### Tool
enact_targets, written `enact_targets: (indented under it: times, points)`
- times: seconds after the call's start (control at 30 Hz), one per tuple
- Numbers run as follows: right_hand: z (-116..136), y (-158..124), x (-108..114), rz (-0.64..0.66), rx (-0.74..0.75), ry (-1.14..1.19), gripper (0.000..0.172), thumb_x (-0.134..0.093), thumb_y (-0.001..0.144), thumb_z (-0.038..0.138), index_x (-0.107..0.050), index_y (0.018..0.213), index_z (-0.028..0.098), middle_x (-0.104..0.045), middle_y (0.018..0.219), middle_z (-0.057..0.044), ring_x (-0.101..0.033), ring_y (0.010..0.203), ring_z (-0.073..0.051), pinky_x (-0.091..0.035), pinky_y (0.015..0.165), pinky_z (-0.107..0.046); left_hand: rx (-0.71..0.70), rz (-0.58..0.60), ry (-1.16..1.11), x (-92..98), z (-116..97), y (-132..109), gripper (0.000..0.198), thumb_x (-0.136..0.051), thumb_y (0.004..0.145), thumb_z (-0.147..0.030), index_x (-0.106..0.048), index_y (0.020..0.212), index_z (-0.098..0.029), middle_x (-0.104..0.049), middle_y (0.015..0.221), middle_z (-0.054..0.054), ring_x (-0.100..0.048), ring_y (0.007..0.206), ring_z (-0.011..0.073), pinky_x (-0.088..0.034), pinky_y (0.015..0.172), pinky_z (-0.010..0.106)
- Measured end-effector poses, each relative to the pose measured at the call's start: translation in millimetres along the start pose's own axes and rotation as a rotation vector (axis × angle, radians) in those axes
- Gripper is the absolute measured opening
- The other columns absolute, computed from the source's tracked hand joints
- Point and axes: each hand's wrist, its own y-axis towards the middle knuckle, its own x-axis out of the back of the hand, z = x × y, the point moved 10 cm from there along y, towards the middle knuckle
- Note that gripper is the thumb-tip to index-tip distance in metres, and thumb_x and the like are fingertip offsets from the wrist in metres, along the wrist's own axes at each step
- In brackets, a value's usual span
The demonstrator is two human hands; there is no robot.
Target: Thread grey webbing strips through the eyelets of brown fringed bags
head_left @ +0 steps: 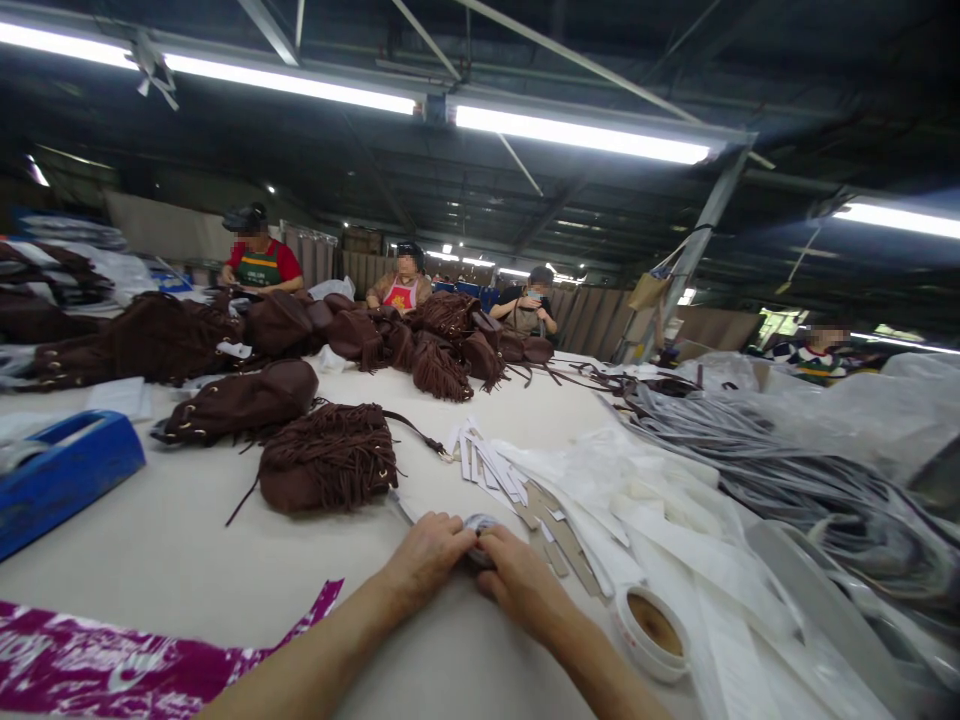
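**A:** Item one, far left?

**B:** One blue tape dispenser [64, 475], standing on the table [187, 540] at its left edge. In front of it, one strip of purple-and-white patterned cloth [112, 660], flat along the near edge.

**A:** Next along?

**B:** One smooth brown bag [240, 400] lying on its side. Just right of it, one fringed brown bag [330, 465], also on its side, with its strap trailing right. Behind both is a heap of brown bags [420, 340] across the far part of the table. Three seated people [401, 280] are beyond the heap.

**A:** Centre, the hands?

**B:** Left hand [429, 555], palm down, its grip closed on a small roll [480, 528]. Right hand [521, 585], coming in from the other side, its grip clenched on the same roll. The roll sits on the table at the near centre, pinched between the fingertips of both hands. It is largely covered by them, so only a greyish top edge shows. It lies in front of the fringed brown bag and a little to its right.

**A:** Right of the hands?

**B:** One fan of white paper tags [487, 465], just behind the roll. Several brown card pieces [551, 515] are beside them. One white tape ring [652, 625] with a brown centre lies flat near the right forearm. Then come loose clear plastic sheets [637, 480] and one long bundle of grey straps [787, 470] running toward the far right. One more person [817, 350] is seated at the far right.
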Motion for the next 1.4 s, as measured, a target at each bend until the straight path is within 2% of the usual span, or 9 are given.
enact_targets:
  times: [0.1, 0.17, 0.27, 0.4, 0.67, 0.8, 1.03, 1.2, 1.4]
  points:
    - [7.5, -7.2, 9.6, 0.044, 0.27, -0.119, 0.02, -0.051, 0.086, 0.009, -0.063, 0.093, 0.024, -0.066, 0.101, 0.0, -0.062, 0.084, -0.016, -0.041, 0.069, -0.025, -0.018, -0.038, -0.031, 2.1, -1.1, -1.0, 0.013, -0.045, 0.097, -0.022, -0.058, 0.098, -0.022, -0.061, 0.092, 0.002, -0.055, 0.084, 0.0175, -0.04, 0.076, 0.029]
    - [6.2, -9.3, 9.1, 0.053, 0.303, -0.195, 0.016, -0.049, 0.09, 0.013, -0.063, 0.088, 0.022, -0.067, 0.091, -0.002, -0.061, 0.081, -0.018, -0.04, 0.066, -0.026, -0.023, -0.053, -0.039, 5.9, 0.7, -3.1, 0.014, -0.045, 0.096, -0.02, -0.058, 0.099, -0.022, -0.062, 0.091, 0.002, -0.055, 0.083, 0.0176, -0.04, 0.076, 0.03]
    - [3.3, -6.8, 3.8, 0.04, 0.188, -0.18, 0.009, -0.054, 0.088, 0.015, -0.063, 0.088, 0.019, -0.067, 0.091, -0.004, -0.062, 0.082, -0.019, -0.041, 0.067, -0.027, -0.002, -0.069, -0.026, 13.5, 11.3, -6.0, 0.021, -0.047, 0.094, -0.015, -0.056, 0.112, -0.023, -0.064, 0.088, 0.002, -0.056, 0.086, 0.0188, -0.039, 0.085, 0.034]
    - [2.7, 2.6, -11.5, 0.081, -0.113, -0.103, 0.011, -0.056, 0.085, 0.014, -0.063, 0.093, 0.017, -0.067, 0.096, -0.008, -0.064, 0.088, -0.023, -0.043, 0.07, -0.029, 0.142, -0.081, 0.001, 19.3, 36.8, -9.6, 0.024, -0.051, 0.089, -0.009, -0.057, 0.11, -0.017, -0.066, 0.088, 0.006, -0.058, 0.088, 0.0221, -0.039, 0.085, 0.037]
    - [24.1, 25.2, -13.6, 0.025, -0.383, -0.032, 0.027, -0.04, 0.088, 0.005, -0.059, 0.106, 0.013, -0.067, 0.099, -0.014, -0.067, 0.089, -0.025, -0.045, 0.07, -0.031, 0.041, -0.012, -0.05, 14.1, 22.8, -10.4, 0.027, -0.043, 0.095, -0.013, -0.056, 0.117, -0.023, -0.067, 0.093, 0.002, -0.059, 0.087, 0.0187, -0.042, 0.079, 0.031]
    - [19.6, 17.7, -11.4, 0.019, -0.378, -0.009, 0.017, -0.046, 0.091, 0.014, -0.059, 0.101, 0.015, -0.067, 0.098, -0.01, -0.066, 0.09, -0.023, -0.044, 0.07, -0.029, 0.144, 0.005, -0.028, 11.4, 35.4, -11.3, 0.041, -0.04, 0.092, -0.007, -0.048, 0.129, -0.023, -0.066, 0.102, 0.004, -0.059, 0.093, 0.0188, -0.043, 0.084, 0.031]
    - [17.6, 5.6, -18.7, -0.103, -0.26, 0.005, 0.006, -0.053, 0.087, 0.015, -0.055, 0.089, 0.02, -0.065, 0.091, -0.006, -0.065, 0.082, -0.022, -0.042, 0.065, -0.029, 0.323, 0.034, 0.02, 13.5, 57.9, -18.3, 0.024, -0.042, 0.088, -0.009, -0.065, 0.088, -0.019, -0.062, 0.088, 0.006, -0.058, 0.085, 0.0192, -0.044, 0.074, 0.028]
    - [18.0, 0.8, -18.6, -0.149, -0.207, -0.019, 0.008, -0.052, 0.086, 0.013, -0.053, 0.086, 0.021, -0.065, 0.088, -0.006, -0.064, 0.076, -0.022, -0.04, 0.061, -0.03, 0.393, 0.06, 0.022, 13.8, 64.4, -15.9, 0.025, -0.042, 0.087, -0.008, -0.064, 0.083, -0.017, -0.059, 0.095, 0.006, -0.058, 0.08, 0.0173, -0.043, 0.069, 0.026]
    - [17.9, -5.0, -19.6, -0.167, -0.121, -0.031, 0.009, -0.053, 0.086, 0.012, -0.051, 0.085, 0.021, -0.064, 0.085, -0.004, -0.063, 0.073, -0.02, -0.04, 0.061, -0.027, 0.425, 0.099, 0.013, 11.1, 64.8, -13.4, 0.027, -0.039, 0.085, -0.003, -0.064, 0.083, -0.014, -0.059, 0.093, 0.011, -0.058, 0.089, 0.023, -0.045, 0.075, 0.033]
